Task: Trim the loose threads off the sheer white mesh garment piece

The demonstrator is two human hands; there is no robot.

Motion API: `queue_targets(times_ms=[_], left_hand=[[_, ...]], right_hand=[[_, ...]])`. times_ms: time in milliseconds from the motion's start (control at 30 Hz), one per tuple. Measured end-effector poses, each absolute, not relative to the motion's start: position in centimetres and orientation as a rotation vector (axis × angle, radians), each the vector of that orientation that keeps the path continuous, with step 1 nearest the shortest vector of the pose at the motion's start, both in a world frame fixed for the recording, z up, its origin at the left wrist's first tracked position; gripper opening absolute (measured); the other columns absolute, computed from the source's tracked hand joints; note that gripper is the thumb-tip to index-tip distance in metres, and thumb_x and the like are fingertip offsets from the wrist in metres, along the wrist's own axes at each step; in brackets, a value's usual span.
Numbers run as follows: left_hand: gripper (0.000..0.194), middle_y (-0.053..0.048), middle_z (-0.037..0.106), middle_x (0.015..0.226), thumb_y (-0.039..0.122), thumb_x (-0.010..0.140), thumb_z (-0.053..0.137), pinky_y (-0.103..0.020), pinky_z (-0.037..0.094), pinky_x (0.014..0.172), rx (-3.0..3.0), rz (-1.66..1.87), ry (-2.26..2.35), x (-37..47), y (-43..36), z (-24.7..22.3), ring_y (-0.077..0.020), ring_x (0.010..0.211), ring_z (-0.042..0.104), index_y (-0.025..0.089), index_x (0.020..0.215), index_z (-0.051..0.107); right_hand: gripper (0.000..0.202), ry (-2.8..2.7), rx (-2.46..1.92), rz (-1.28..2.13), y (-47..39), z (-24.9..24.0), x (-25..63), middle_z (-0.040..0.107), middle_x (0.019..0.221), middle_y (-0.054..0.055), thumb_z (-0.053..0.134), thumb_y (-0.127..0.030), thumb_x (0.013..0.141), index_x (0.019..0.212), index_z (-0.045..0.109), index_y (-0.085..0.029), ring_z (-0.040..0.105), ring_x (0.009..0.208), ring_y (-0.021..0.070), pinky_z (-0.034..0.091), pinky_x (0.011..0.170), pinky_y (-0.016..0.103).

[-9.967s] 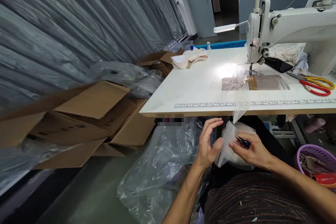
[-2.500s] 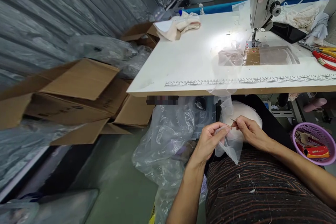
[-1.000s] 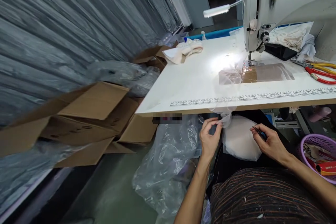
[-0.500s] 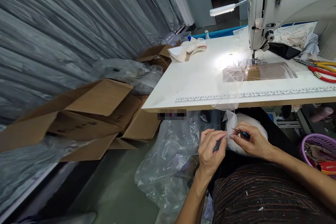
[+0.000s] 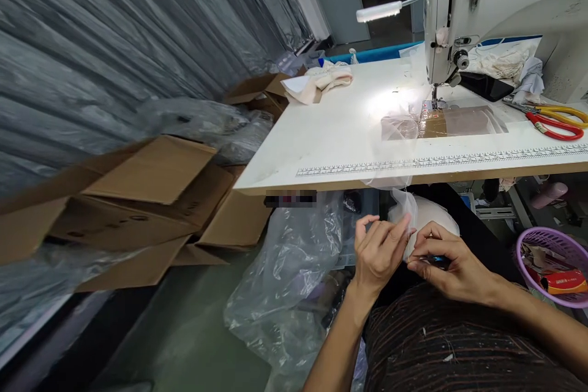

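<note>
Sheer white fabric [image 5: 404,205] hangs over the front edge of the sewing table [image 5: 275,165] and falls to my lap. My left hand [image 5: 379,254] pinches the edge of this fabric between thumb and fingers. Close on its right, my right hand [image 5: 452,263] is closed around small thread snips [image 5: 441,261]; only a bit of blue shows between the fingers, and the tips are hidden. Both hands are below the table edge, nearly touching at the cloth. On the tabletop, more of the sheer fabric lies left of the needle of the sewing machine [image 5: 441,30].
Red- and yellow-handled scissors [image 5: 554,125] and a black phone [image 5: 487,86] lie on the table's right side. A purple basket [image 5: 521,257] stands low at right. An open cardboard box [image 5: 151,171] and clear plastic bags [image 5: 285,294] are at left. Pale cloth [image 5: 316,82] lies at the far left corner.
My right hand has lowered slightly and turned, so the snips' dark tips no longer show. My left hand has moved right against the fabric. The view has shifted a little right.
</note>
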State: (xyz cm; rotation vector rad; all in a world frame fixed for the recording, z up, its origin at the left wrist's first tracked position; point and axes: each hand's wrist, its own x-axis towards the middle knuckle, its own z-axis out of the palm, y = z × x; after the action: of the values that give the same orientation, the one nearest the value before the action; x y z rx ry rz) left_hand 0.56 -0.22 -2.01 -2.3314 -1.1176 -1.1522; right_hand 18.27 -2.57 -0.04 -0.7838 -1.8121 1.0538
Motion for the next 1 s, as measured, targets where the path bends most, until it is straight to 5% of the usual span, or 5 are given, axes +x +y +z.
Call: queue_targets(times_ms=[200, 333, 500, 700, 1000], left_hand=[[0.022, 0.004, 0.061, 0.061, 0.010, 0.089, 0.057, -0.034, 0.040, 0.078, -2.301, -1.171, -1.126, 0.6, 0.0, -1.7, -0.0117, 0.054, 0.054, 0.023, 0.104, 0.065], [0.020, 0.005, 0.059, 0.059, 0.010, 0.088, 0.059, -0.034, 0.041, 0.077, -2.275, -1.128, -1.105, 0.4, 0.1, -1.8, -0.0116, 0.053, 0.053, 0.022, 0.102, 0.065], [0.018, 0.006, 0.058, 0.057, 0.009, 0.088, 0.060, -0.034, 0.041, 0.077, -2.259, -1.178, -1.122, 0.5, 0.2, -1.8, -0.0107, 0.051, 0.052, 0.022, 0.099, 0.065], [0.012, 0.006, 0.059, 0.058, 0.010, 0.087, 0.062, -0.034, 0.043, 0.077, -2.267, -1.267, -1.151, 0.8, 0.1, -1.5, -0.0095, 0.049, 0.051, 0.021, 0.090, 0.066], [0.011, 0.006, 0.061, 0.058, 0.014, 0.089, 0.061, -0.035, 0.045, 0.079, -2.262, -1.305, -1.221, 0.4, 0.0, -1.8, -0.0096, 0.050, 0.053, 0.022, 0.089, 0.069]], right_hand=[[0.013, -1.784, -0.584, 0.966, -3.4, 0.5, 18.6, 0.060, 0.106, 0.010, 0.057, -0.011, 0.087, 0.087, 0.066, -0.020, 0.057, 0.067, 0.0109, 0.050, 0.060, 0.027], [0.014, -1.668, -0.677, 1.086, -3.9, 0.9, 18.5, 0.069, 0.079, 0.006, 0.052, -0.022, 0.095, 0.084, 0.059, -0.020, 0.062, 0.067, 0.0138, 0.049, 0.058, 0.025], [0.039, -1.634, -0.838, 1.371, -4.4, 1.5, 19.3, 0.050, 0.047, -0.005, 0.044, -0.047, 0.099, 0.071, 0.052, -0.020, 0.042, 0.040, 0.0077, 0.036, 0.041, 0.020], [0.031, -1.662, -1.052, 1.066, -1.2, -0.5, 18.6, 0.061, 0.085, 0.004, 0.067, -0.042, 0.084, 0.104, 0.067, -0.019, 0.049, 0.060, 0.0107, 0.042, 0.050, 0.022], [0.036, -1.676, -0.946, 1.282, -0.6, -0.5, 18.1, 0.056, 0.075, 0.002, 0.063, -0.051, 0.087, 0.074, 0.066, -0.018, 0.050, 0.065, 0.0124, 0.045, 0.060, 0.026]])
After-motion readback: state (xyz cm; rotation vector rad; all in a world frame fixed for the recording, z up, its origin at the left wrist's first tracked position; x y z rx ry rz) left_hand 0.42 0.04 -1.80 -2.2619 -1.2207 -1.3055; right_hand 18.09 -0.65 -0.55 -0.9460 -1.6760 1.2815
